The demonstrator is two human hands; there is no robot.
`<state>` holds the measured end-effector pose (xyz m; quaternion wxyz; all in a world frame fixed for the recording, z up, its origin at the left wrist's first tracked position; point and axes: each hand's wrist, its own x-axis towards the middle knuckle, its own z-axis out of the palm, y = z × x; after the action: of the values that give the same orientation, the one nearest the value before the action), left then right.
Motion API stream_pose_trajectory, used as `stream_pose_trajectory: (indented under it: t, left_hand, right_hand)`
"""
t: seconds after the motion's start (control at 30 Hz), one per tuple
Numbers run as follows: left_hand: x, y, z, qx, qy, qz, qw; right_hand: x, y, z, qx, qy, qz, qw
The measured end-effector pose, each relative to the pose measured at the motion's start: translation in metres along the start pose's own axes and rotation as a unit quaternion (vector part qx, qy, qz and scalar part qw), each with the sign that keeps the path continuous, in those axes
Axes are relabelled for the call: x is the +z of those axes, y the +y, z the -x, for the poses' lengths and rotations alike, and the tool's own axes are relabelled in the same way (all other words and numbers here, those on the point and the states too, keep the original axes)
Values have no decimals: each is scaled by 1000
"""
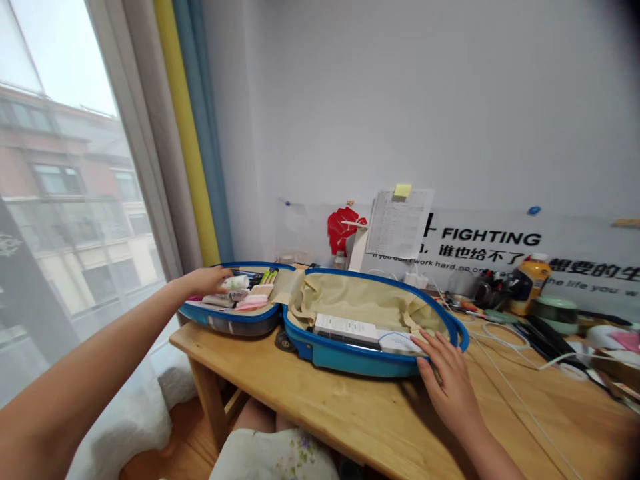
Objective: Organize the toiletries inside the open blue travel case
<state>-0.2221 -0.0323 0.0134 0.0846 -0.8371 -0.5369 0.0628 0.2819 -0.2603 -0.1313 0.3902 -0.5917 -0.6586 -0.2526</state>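
A blue hard-shell suitcase (350, 360) lies open on the wooden desk (280, 393), its two halves side by side. My left hand (205, 281) reaches into the left half and grips a white tube (236, 283). Around that tube lie pink packets (251, 303), several pens (268, 276) and other small toiletries. My right hand (444, 380) rests open on the front rim of the right half, next to a white plastic-wrapped item (400, 342). A long white box (345, 328) lies in that half on beige lining (360, 300).
Behind the suitcase stand a yellow-orange bottle (530, 285), a green lidded container (555, 310) and a pen holder (490, 291). White cables (505, 347) trail across the desk's right side. A bright window (75, 187) lies to the left.
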Motion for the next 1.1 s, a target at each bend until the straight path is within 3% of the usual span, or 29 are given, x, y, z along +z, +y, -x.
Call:
stream_pose_trajectory:
  t: [0.1, 0.2, 0.27, 0.37, 0.47, 0.6, 0.83, 1.1]
  left_hand:
    - [-27, 41, -13, 48, 73, 36, 996]
    - [-47, 102, -39, 151, 117, 69, 979]
    - [-52, 145, -60, 207, 106, 77, 970]
    - [-48, 201, -90, 233, 43, 76, 969]
    - [-34, 238, -114, 234, -8, 72, 970]
    - [-13, 255, -131, 219, -60, 74, 971]
    - [17, 256, -138, 190, -98, 106, 971]
    - [27, 263, -142, 186, -126, 125, 966]
  right_hand:
    - [2, 0, 0, 2, 3, -5, 1000]
    - [3, 2, 1, 13, 0, -10, 1000]
    - [2, 2, 2, 19, -5, -11, 1000]
    - [1, 2, 2, 16, -6, -12, 1000]
    - [-1, 1, 2, 9, -13, -8, 1000]
    - [-2, 1, 3, 18, -30, -3, 999]
    - [0, 1, 5, 4, -5, -4, 1000]
    - [-3, -1, 4, 4, -14, 4, 1000]
